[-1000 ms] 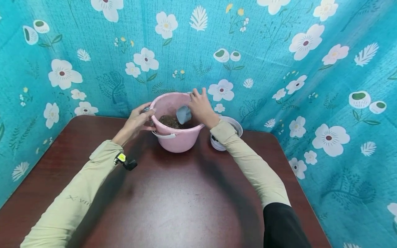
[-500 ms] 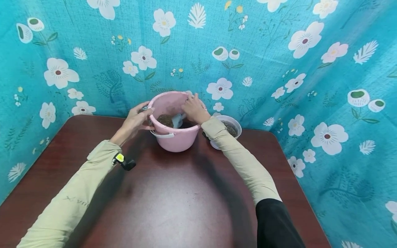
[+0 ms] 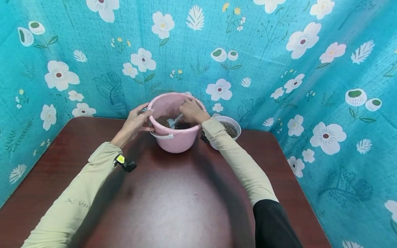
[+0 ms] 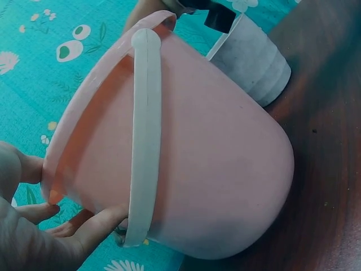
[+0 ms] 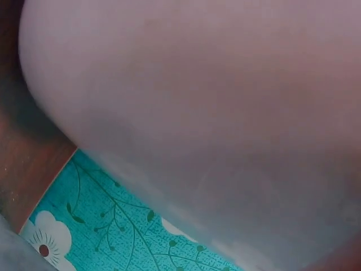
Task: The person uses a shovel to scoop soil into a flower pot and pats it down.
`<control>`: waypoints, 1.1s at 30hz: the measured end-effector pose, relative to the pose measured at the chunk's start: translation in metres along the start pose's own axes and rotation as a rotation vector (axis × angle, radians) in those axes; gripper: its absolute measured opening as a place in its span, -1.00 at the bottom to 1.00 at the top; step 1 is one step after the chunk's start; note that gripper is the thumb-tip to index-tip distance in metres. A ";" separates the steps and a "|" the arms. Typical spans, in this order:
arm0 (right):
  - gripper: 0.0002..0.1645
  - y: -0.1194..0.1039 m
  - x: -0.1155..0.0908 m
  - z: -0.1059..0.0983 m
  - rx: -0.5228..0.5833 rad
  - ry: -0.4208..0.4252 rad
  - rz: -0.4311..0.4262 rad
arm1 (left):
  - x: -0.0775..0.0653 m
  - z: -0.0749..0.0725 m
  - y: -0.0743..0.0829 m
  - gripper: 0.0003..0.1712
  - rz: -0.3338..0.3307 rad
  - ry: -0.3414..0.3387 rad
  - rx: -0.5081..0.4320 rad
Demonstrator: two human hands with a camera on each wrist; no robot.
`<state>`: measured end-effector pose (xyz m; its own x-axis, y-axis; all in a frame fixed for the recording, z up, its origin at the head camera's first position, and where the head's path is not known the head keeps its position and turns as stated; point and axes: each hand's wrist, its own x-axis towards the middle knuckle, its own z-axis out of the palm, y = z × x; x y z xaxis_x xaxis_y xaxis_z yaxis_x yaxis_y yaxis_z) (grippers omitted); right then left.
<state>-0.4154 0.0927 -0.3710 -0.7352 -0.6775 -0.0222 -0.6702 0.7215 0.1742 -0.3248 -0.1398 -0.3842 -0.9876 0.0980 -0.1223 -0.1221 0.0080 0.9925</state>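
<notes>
A pink bucket stands at the back of the table, with brown soil inside. My left hand grips its left rim, thumb at the edge and fingers spread along the outside. In the left wrist view, that hand's fingers reach under the rim and touch the white bail handle. Inside the bucket, my right hand holds the handle of a small grey-blue trowel, its blade down at the soil. The bucket's pink wall fills most of the right wrist view and hides that hand.
Just right of the bucket, partly behind my right forearm, is a white pot with dark soil in it. A dark red-brown table spreads toward me. The blue flowered curtain hangs close behind bucket and pot.
My right hand has lowered from above the rim into the bucket, and the trowel blade has moved down and left into the soil. The left hand keeps its grip on the rim.
</notes>
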 end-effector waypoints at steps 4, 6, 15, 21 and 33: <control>-0.71 0.001 -0.003 -0.002 0.037 0.013 -0.011 | -0.001 -0.001 0.000 -0.26 0.001 -0.002 0.000; -0.71 0.001 -0.004 -0.002 0.044 0.023 -0.021 | -0.002 -0.002 0.000 -0.27 -0.002 -0.005 -0.005; -0.72 0.009 -0.013 -0.004 0.095 0.053 -0.044 | 0.001 0.000 -0.001 -0.26 -0.006 -0.005 -0.014; -0.72 0.015 -0.022 -0.011 0.230 0.032 -0.002 | 0.000 -0.002 0.001 -0.26 -0.016 0.007 -0.006; -0.66 0.023 -0.042 -0.015 0.278 0.140 0.019 | 0.000 0.000 0.001 -0.27 -0.006 0.001 -0.005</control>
<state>-0.3989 0.1355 -0.3513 -0.7395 -0.6629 0.1175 -0.6730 0.7324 -0.1033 -0.3246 -0.1399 -0.3834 -0.9870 0.0971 -0.1282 -0.1285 0.0033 0.9917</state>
